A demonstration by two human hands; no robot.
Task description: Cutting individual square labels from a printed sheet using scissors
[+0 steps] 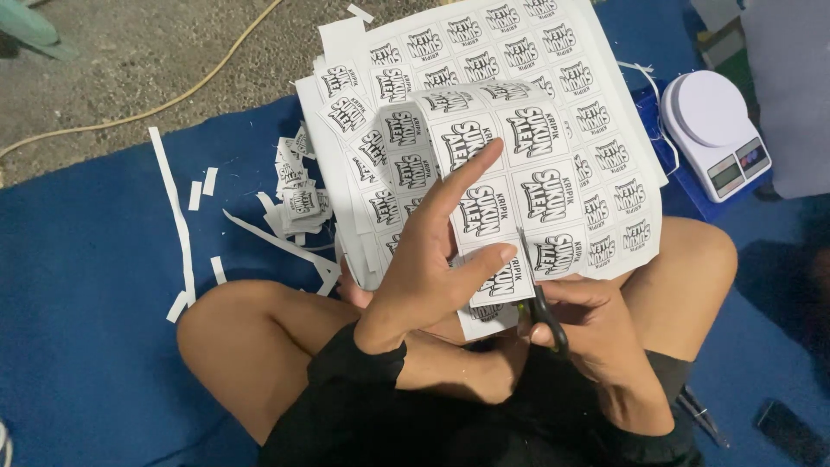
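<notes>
**Label sheet under the scissors, seated on a blue mat**

Left hand (428, 268): raised over the lap, thumb and curled fingers pinching the lower edge of a curved label sheet (519, 186), index finger stretched up along its printed face. Hand clamped on the sheet.

Right hand (592, 324): low over the lap, closed around the dark handles of a pair of scissors (538, 290). The blades point up into the bottom edge of the sheet, between two columns of printed labels.

Label sheet: white paper with rows of black printed labels, bowed upward, held just above the knees.

Stack of label sheets (484, 60): more sheets of the same print, fanned out on the mat beyond the knees, partly beneath the held sheet.

Cut labels (298, 195): small loose pile on the mat, left of the stack.

Paper offcuts (177, 220): long thin white strips and short scraps, scattered left of the pile.

Kitchen scale (713, 130): white, round platform, at the upper right, beside the stack.

Blue mat (78, 303): covers the floor under everything.

Yellow cord (164, 104): lies across the bare floor at the top left.
</notes>
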